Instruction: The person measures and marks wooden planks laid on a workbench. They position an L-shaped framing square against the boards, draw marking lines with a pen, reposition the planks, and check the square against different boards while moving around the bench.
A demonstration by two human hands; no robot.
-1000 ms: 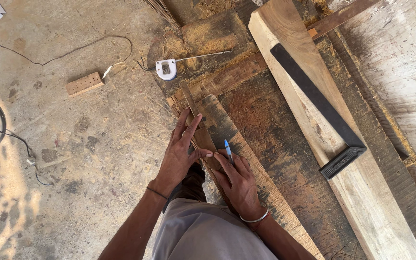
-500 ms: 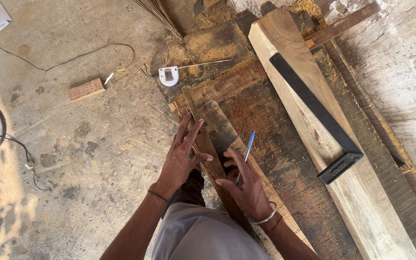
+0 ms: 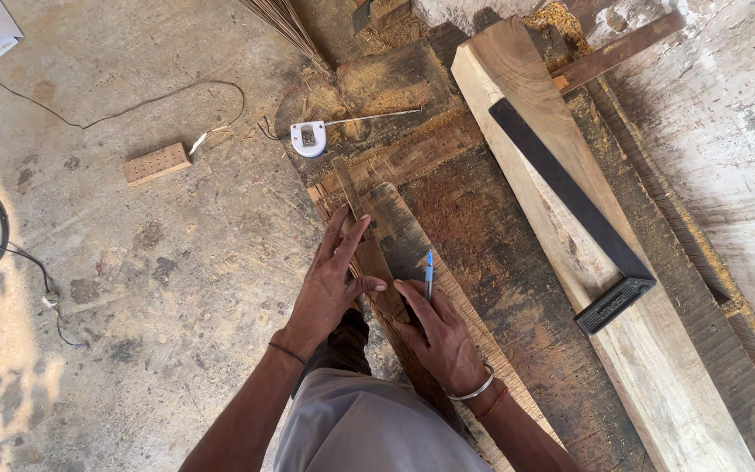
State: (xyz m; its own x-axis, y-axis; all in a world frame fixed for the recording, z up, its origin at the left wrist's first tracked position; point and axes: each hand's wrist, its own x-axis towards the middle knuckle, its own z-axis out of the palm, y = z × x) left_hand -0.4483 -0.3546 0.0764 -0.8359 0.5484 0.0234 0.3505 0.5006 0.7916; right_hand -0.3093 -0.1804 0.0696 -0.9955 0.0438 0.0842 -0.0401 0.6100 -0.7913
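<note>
our right hand point(image 3: 437, 336) grips a blue pen point(image 3: 428, 273), its lower end hidden in our fingers; our left hand point(image 3: 329, 284) lies flat, unclenched, on the narrow wood strip point(image 3: 362, 234) just beside the pen.

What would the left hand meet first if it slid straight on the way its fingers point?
Probably only more of the narrow wooden strip that the left hand presses on; past the strip's end, the white tape measure lies roughly in that line.

On the floor, a white tape measure point(image 3: 308, 139), a small perforated wooden block point(image 3: 157, 163), a thin cable point(image 3: 133, 107); on the pale plank point(image 3: 657, 385), a black try square point(image 3: 580, 215).
</note>
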